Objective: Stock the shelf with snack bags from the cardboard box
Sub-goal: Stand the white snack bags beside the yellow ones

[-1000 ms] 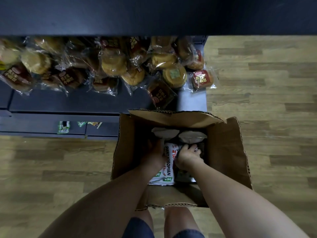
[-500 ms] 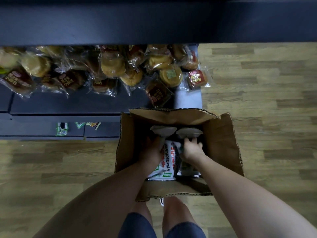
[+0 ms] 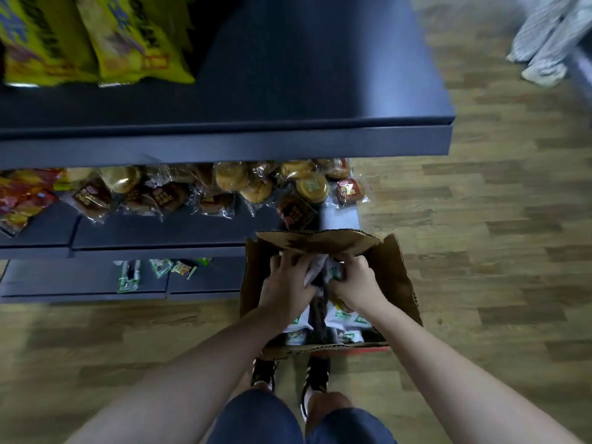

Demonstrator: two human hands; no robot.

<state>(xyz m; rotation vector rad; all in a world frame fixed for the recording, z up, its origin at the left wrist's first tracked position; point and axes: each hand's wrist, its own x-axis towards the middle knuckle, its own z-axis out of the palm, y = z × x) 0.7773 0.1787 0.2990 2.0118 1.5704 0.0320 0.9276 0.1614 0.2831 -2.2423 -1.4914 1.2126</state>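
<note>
Head view: a wood-plank floor (image 3: 480, 283) runs under a dark shelf unit (image 3: 288, 139) whose top tier is bare at its right end, with yellow bags (image 3: 96, 43) at far left. Wrapped buns (image 3: 243, 184) crowd the tier below. The open cardboard box (image 3: 394, 277) stands on the floor just right of the lowest tiers. Inside it, the left hand (image 3: 286, 280) and right hand (image 3: 355, 280) each curl their fingers round white snack bags (image 3: 339, 315).

Dim, cool indoor light, dark blue metal shelf (image 3: 288, 91) nearly black, open brown cardboard box (image 3: 397, 274) shadowed inside, motion blur smearing the wood-plank floor (image 3: 496, 219) and yellow snack bags (image 3: 96, 40), wide-angle bending at the edges
</note>
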